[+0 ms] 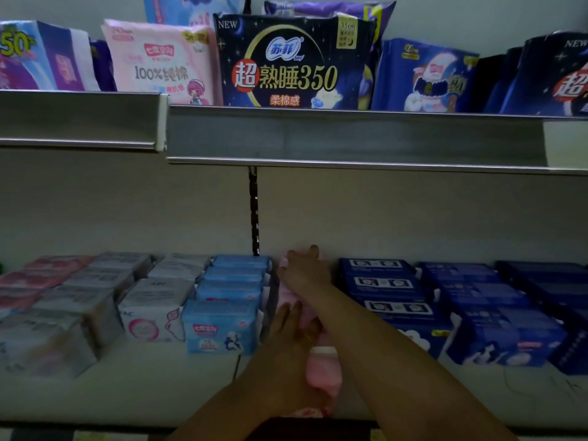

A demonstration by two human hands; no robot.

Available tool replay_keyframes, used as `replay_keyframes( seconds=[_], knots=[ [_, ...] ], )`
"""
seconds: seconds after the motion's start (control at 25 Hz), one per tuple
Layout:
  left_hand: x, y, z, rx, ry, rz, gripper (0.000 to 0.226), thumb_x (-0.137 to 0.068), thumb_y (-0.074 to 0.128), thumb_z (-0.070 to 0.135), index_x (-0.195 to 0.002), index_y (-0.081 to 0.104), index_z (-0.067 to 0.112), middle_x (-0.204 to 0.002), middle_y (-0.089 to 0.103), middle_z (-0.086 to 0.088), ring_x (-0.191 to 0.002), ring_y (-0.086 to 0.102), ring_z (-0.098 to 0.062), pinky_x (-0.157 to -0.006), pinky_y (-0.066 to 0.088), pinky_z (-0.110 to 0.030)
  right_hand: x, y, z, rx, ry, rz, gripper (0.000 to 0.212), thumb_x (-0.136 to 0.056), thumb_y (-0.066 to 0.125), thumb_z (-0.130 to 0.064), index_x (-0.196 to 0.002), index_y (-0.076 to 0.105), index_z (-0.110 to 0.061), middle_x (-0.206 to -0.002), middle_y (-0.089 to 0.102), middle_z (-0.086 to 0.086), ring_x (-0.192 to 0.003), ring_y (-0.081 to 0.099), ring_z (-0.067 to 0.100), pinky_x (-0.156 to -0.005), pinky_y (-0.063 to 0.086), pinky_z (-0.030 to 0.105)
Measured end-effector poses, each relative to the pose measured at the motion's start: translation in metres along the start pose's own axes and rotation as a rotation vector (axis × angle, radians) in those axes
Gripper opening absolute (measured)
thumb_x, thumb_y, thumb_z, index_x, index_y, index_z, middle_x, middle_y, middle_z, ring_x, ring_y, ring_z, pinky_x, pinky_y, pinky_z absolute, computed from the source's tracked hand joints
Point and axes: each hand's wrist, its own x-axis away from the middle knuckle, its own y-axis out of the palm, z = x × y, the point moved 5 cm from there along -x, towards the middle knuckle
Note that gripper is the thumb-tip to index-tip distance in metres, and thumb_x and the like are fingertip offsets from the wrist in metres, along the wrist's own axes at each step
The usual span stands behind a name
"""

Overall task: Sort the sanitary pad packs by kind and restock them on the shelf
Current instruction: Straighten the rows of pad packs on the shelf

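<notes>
Both my arms reach into the lower shelf (159, 386), into the narrow row of pink packs (323, 367) that runs from the front edge to the back wall. My right hand (304, 270) is stretched furthest in and lies over the top of the rearmost pink one, close to the back panel; it is blurred, and I cannot tell whether my fingers clutch that pack or only press on it. My left hand (294, 326) is nearer to me, its fingers straight and laid flat on the pink row about midway along, grasping nothing. The pink row stands between the light blue packs (222, 326) on its left and the dark blue packs (381, 281) on its right, each lined up front to back. Further left are white packs (152, 307) and then a reddish row (41, 275). On the upper shelf (350, 138) bigger packs stand upright, among them a dark starry pack (292, 62) marked 350 and, beside it, a pale pink pack (162, 65) marked 100%
</notes>
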Motion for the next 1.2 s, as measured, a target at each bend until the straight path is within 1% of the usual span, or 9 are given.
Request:
replay_keyframes(
  seconds=[0.28, 0.4, 0.48, 0.56, 0.64, 0.76, 0.92, 1.08, 1.2],
  knots=[
    [-0.007, 0.006, 0.003, -0.029, -0.009, 0.026, 0.11, -0.071, 0.068, 0.057, -0.146, -0.009, 0.035, -0.151, -0.028, 0.006, -0.139, -0.026, -0.019, -0.114, -0.007, -0.036, 0.0, -0.002, 0.007, -0.012, 0.001, -0.014, 0.045, -0.093, 0.039, -0.045, -0.134, 0.04, -0.028, -0.136, 0.022, 0.013, -0.116, 0.037, 0.04, -0.093, 0.045, 0.049],
    [-0.012, 0.005, 0.007, 0.0, 0.035, 0.058, 0.111, -0.071, 0.068, 0.056, -0.145, -0.011, 0.034, -0.146, -0.028, 0.014, -0.132, -0.032, -0.01, -0.107, -0.015, -0.029, -0.001, -0.003, 0.007, 0.005, 0.003, -0.018, 0.045, -0.093, 0.039, -0.045, -0.135, 0.038, -0.029, -0.136, 0.022, 0.014, -0.116, 0.036, 0.04, -0.093, 0.044, 0.051],
    [-0.016, 0.004, 0.007, 0.002, 0.067, 0.077, 0.11, -0.07, 0.069, 0.056, -0.146, -0.008, 0.034, -0.147, -0.022, 0.017, -0.134, -0.028, -0.007, -0.107, -0.014, -0.025, -0.002, -0.003, 0.009, 0.011, 0.008, -0.021, 0.045, -0.093, 0.039, -0.046, -0.135, 0.037, -0.029, -0.134, 0.023, 0.014, -0.115, 0.036, 0.04, -0.093, 0.044, 0.051],
    [-0.018, 0.003, 0.006, -0.003, 0.078, 0.09, 0.11, -0.069, 0.069, 0.055, -0.146, -0.006, 0.034, -0.149, -0.02, 0.016, -0.135, -0.026, -0.006, -0.111, -0.012, -0.027, -0.002, -0.004, 0.01, 0.012, 0.015, -0.019, 0.046, -0.092, 0.039, -0.048, -0.134, 0.038, -0.028, -0.132, 0.025, 0.013, -0.114, 0.037, 0.039, -0.092, 0.044, 0.05],
    [-0.016, 0.002, 0.009, -0.021, 0.088, 0.102, 0.108, -0.07, 0.069, 0.054, -0.146, -0.005, 0.033, -0.145, -0.022, 0.019, -0.128, -0.03, -0.003, -0.112, -0.014, -0.029, -0.001, -0.005, 0.01, 0.016, 0.02, -0.028, 0.047, -0.092, 0.038, -0.048, -0.134, 0.037, -0.028, -0.13, 0.026, 0.013, -0.113, 0.037, 0.039, -0.091, 0.044, 0.049],
    [-0.011, 0.0, 0.017, -0.003, 0.056, 0.111, 0.108, -0.071, 0.069, 0.052, -0.142, -0.01, 0.037, -0.141, -0.022, 0.021, -0.128, -0.028, -0.005, -0.104, -0.016, -0.027, 0.001, -0.006, 0.011, 0.033, 0.02, -0.06, 0.046, -0.092, 0.038, -0.046, -0.134, 0.037, -0.028, -0.131, 0.025, 0.013, -0.114, 0.037, 0.039, -0.089, 0.044, 0.044],
    [-0.012, 0.003, 0.018, -0.009, 0.035, 0.104, 0.109, -0.07, 0.071, 0.051, -0.147, -0.005, 0.033, -0.153, -0.022, 0.008, -0.139, -0.023, -0.017, -0.104, -0.015, -0.029, 0.001, -0.006, 0.014, 0.044, 0.019, -0.049, 0.045, -0.093, 0.039, -0.045, -0.134, 0.037, -0.029, -0.134, 0.024, 0.013, -0.115, 0.036, 0.041, -0.092, 0.045, 0.047],
    [-0.011, 0.002, 0.021, 0.007, 0.059, 0.093, 0.108, -0.072, 0.07, 0.05, -0.147, -0.007, 0.031, -0.143, -0.026, 0.019, -0.128, -0.031, -0.006, -0.101, -0.02, -0.028, -0.001, -0.005, 0.014, 0.044, 0.019, -0.058, 0.046, -0.093, 0.039, -0.045, -0.136, 0.036, -0.029, -0.136, 0.022, 0.013, -0.115, 0.036, 0.041, -0.093, 0.045, 0.047],
    [-0.015, 0.002, 0.019, 0.012, 0.059, 0.108, 0.109, -0.071, 0.07, 0.05, -0.147, -0.006, 0.032, -0.149, -0.024, 0.015, -0.133, -0.029, -0.01, -0.104, -0.017, -0.029, -0.004, -0.005, 0.016, 0.051, 0.008, -0.062, 0.047, -0.092, 0.04, -0.047, -0.136, 0.036, -0.03, -0.134, 0.023, 0.014, -0.116, 0.035, 0.041, -0.094, 0.044, 0.049]
  ],
)
